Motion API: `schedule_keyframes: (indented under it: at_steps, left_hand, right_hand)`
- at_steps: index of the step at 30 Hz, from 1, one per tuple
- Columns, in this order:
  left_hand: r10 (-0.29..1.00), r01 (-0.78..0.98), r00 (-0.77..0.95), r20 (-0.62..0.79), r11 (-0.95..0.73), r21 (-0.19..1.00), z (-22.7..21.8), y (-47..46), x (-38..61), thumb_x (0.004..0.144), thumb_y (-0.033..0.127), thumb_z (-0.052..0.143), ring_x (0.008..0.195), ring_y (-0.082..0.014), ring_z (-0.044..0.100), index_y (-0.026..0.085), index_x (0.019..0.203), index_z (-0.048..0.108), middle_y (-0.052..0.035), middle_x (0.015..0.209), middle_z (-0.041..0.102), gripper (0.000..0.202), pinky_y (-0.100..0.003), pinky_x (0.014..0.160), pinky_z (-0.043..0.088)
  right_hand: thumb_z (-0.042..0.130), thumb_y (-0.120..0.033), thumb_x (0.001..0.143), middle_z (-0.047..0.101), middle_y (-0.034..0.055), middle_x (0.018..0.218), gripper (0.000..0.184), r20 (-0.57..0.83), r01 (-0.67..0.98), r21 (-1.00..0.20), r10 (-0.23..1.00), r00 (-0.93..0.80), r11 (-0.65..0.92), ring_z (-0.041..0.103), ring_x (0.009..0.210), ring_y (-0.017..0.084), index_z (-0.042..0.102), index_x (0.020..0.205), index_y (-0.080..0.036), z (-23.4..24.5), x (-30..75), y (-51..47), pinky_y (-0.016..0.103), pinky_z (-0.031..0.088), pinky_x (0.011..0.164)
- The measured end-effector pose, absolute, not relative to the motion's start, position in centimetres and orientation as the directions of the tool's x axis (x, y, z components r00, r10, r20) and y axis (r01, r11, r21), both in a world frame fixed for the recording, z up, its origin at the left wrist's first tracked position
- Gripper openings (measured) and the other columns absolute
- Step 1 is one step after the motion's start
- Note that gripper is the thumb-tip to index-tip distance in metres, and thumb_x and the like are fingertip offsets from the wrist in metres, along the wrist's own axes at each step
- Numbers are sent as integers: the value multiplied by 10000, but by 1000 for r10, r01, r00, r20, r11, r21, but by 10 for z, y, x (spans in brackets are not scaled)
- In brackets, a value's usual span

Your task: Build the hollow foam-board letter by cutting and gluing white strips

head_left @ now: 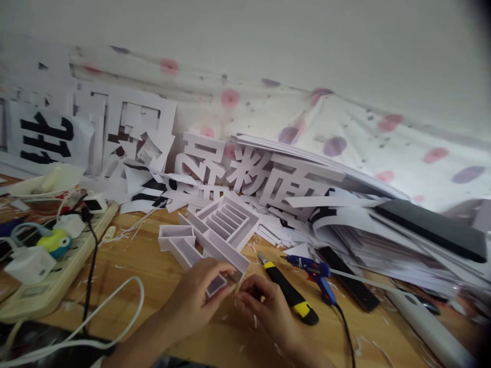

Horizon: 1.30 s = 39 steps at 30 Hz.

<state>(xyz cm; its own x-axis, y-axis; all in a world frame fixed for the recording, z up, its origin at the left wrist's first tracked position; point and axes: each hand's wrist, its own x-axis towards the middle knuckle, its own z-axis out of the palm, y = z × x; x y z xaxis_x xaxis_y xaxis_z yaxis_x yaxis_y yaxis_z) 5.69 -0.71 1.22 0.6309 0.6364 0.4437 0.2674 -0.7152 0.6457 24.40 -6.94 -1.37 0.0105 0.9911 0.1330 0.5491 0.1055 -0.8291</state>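
Note:
A white foam-board structure of walled channels (215, 230), shaped like a large character, lies on the wooden table (138, 266). My left hand (195, 294) curls round its near corner, thumb and fingers pressed to the end wall. My right hand (264, 306) sits just right of that corner with fingers bent and pinched together; what they hold is too small to make out. A black and yellow utility knife (289, 296) lies right beside my right hand. A blue glue gun (312, 271) with a black cord rests a little further right.
Cut-out white paper characters (245, 171) and stacked sheets (364, 230) lean against a spotted cloth (345, 133) at the back. A power strip with plugs and chargers (42, 276) lies at the left, white cable (115, 317) looping in front. A black phone (347, 278) lies at right.

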Motion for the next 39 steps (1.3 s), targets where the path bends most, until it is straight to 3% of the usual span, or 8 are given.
schedule_keyframes:
  at_steps: [3,8,13,18,24,33,39]
  left_hand:
    - [705,259,563,431,-645,719,12,-18,64,900,194,438,887,-172,634,264,987,564,-12,961,681,168,-292,766,488]
    - [758,233,587,285,-495,837,22,-32,65,834,253,585,814,-161,661,254,917,608,16,877,711,86,-255,720,488]
    - [850,245,479,220,-370,896,20,-37,64,790,202,587,740,-160,651,239,841,570,28,758,688,65,-251,659,468]
    - [874,316,446,191,-353,881,23,-38,62,774,208,568,722,-174,656,243,814,500,27,724,692,87,-270,653,449]
    - [797,380,603,35,-324,866,46,-32,51,757,191,570,707,-179,685,250,912,518,36,757,757,174,-267,643,454]
    - [802,378,596,17,-299,876,44,-39,55,745,182,563,725,-177,698,249,932,489,25,795,767,212,-272,650,471]
    - [829,386,557,43,-305,871,45,-37,60,755,148,533,725,-170,699,266,966,430,44,780,758,263,-284,674,481]
  right_hand:
    - [606,-356,788,557,-30,579,197,183,478,-863,983,-6,164,490,534,110,578,686,-190,-5,244,-73,211,391,508]
    - [600,-403,796,517,-39,553,255,214,492,-844,975,-58,214,450,514,102,570,666,-186,2,243,-70,213,352,487]
    - [589,-388,815,519,-39,561,247,253,534,-805,964,-84,258,446,519,104,575,675,-185,-4,238,-68,217,332,487]
    - [560,-353,841,577,-14,608,234,279,586,-753,952,-125,298,491,561,121,614,694,-179,-4,234,-69,226,355,518]
    - [566,-299,857,639,-13,660,178,280,573,-736,933,-226,360,552,612,129,665,752,-194,3,233,-70,222,399,561]
    - [549,-267,879,653,-4,677,192,317,569,-725,921,-225,388,571,621,128,660,745,-187,3,235,-81,220,405,583]
    - [529,-375,894,661,-1,685,258,334,558,-722,912,-237,409,576,626,129,666,769,-195,0,240,-74,219,412,574]
